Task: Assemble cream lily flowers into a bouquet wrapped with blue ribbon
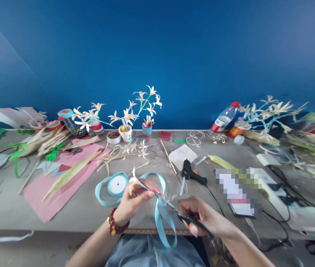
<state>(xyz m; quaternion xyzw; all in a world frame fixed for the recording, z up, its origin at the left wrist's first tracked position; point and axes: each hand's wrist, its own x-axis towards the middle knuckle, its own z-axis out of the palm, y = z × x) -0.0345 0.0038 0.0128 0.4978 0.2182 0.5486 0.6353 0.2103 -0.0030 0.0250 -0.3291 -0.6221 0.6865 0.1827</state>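
Near the table's front edge, my left hand (136, 198) is closed around the thin stem of a handmade flower (133, 180) with pale, curled petals. Light blue ribbon (159, 218) passes by its fingertips and hangs in a loop over the edge. My right hand (202, 211) grips black-handled scissors (203, 227), whose blades point left to the ribbon by my left fingertips. Whether the blades touch the ribbon I cannot tell. The ribbon spool (118, 184) lies flat behind my left wrist. Beyond my right hand rests a black glue gun (192, 173).
Pink paper (54, 196) with a pale husk lies left. At the back stand a cup of flowers (125, 133), a small pot (146, 129) and a tilted bottle (224, 118). A phone (238, 194), a power strip (274, 196) and black cables occupy the right.
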